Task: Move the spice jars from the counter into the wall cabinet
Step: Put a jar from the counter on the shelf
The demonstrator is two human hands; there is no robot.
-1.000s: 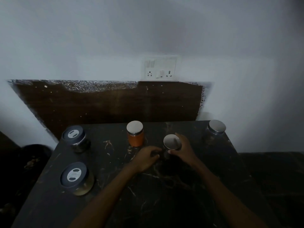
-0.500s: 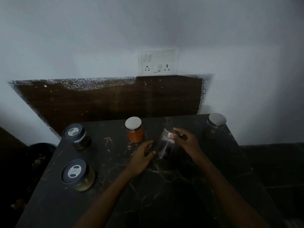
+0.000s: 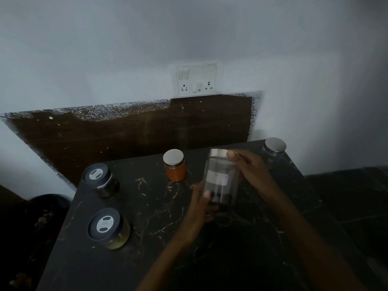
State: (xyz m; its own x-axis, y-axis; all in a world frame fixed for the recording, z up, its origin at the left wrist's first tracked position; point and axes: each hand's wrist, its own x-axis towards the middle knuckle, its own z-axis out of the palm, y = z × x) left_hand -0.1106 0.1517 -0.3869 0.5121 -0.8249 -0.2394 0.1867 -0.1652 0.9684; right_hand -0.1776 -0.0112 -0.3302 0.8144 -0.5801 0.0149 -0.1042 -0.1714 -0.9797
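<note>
A single wide-angle camera, worn on the head, looks forward and down across the black, gold-veined stone counter [image 3: 147, 259] toward its far edge. There the dark brown wooden backsplash panel [image 3: 126, 139] and the pale grey wall [image 3: 105, 49] rise. The white switch-and-socket plate [image 3: 197, 79] sits just above frame centre (the panel's top edge runs slanted across the picture). The view is close: both forearms enter from the bottom border, and the left hand [image 3: 199, 208] and right hand [image 3: 254, 171] grip the clear glass jar with a steel lid [image 3: 220, 179] just right of centre. The counter's left and right edges show; its near edge is cut off below.
</note>
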